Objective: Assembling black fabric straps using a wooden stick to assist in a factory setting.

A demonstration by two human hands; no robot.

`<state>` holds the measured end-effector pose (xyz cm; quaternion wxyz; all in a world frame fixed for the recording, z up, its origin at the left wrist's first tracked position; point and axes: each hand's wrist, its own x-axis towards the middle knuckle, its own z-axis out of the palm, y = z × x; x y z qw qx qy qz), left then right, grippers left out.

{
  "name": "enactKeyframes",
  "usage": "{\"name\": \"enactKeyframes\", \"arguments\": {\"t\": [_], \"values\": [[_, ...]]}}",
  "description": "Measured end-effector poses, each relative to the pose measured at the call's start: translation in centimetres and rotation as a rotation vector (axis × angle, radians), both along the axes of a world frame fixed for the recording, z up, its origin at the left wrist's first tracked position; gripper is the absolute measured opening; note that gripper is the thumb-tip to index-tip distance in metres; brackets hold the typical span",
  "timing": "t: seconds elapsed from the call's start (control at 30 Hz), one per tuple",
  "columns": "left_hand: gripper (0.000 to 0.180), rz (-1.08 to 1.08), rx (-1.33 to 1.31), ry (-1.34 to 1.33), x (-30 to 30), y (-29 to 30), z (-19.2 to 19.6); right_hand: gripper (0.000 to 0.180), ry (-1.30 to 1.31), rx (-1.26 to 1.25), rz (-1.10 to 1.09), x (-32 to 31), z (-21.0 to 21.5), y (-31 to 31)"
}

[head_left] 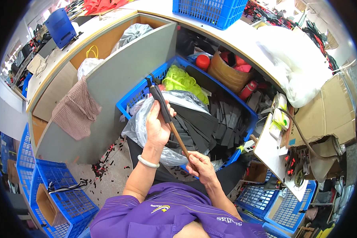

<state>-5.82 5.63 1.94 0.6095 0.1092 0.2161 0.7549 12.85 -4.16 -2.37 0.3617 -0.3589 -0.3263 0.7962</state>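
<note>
From my remote station, I see the left hand (158, 125) with its grip around a black sleeve (161, 104) at the far end of a brown rod (179, 139), and the right hand (202, 167) with its grip around the near end. The rod slants over a blue basket (135, 97) of black strips (196, 122).

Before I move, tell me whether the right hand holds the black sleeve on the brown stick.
No, the left hand holds the black sleeve; the right hand grips the brown stick lower down.
</note>
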Motion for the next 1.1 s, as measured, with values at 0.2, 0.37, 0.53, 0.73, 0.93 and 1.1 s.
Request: {"name": "enactKeyframes", "arguments": {"t": [0.2, 0.37, 0.53, 0.73, 0.93, 1.1], "values": [[0.009, 0.160, -0.063, 0.167, -0.2, 0.1, -0.4, 0.033, 0.044, -0.040, -0.065, 0.1, -0.4, -0.7], [0.011, 0.278, -0.102, 0.367, -0.5, 0.2, -2.1, 0.034, 0.055, -0.140, -0.066, -0.5, -0.1, -1.0], [0.019, 0.432, -0.189, 0.601, -1.9, 1.4, -2.8, 0.032, -0.116, -0.029, -0.052, 0.7, -0.6, 0.7], [0.031, 0.669, -0.282, 0.972, -8.8, 2.9, -7.6, 0.029, -0.530, 0.213, -0.058, 3.5, -5.9, 0.7], [0.022, 0.029, -0.236, 0.872, -8.2, -1.5, -5.6, 0.025, -1.064, 0.487, -0.151, -2.0, -11.0, 5.1], [0.018, -0.268, -0.258, 0.857, -5.6, -3.5, -5.5, 0.029, -0.882, 0.880, -0.351, -3.7, -11.1, 8.1]]}}
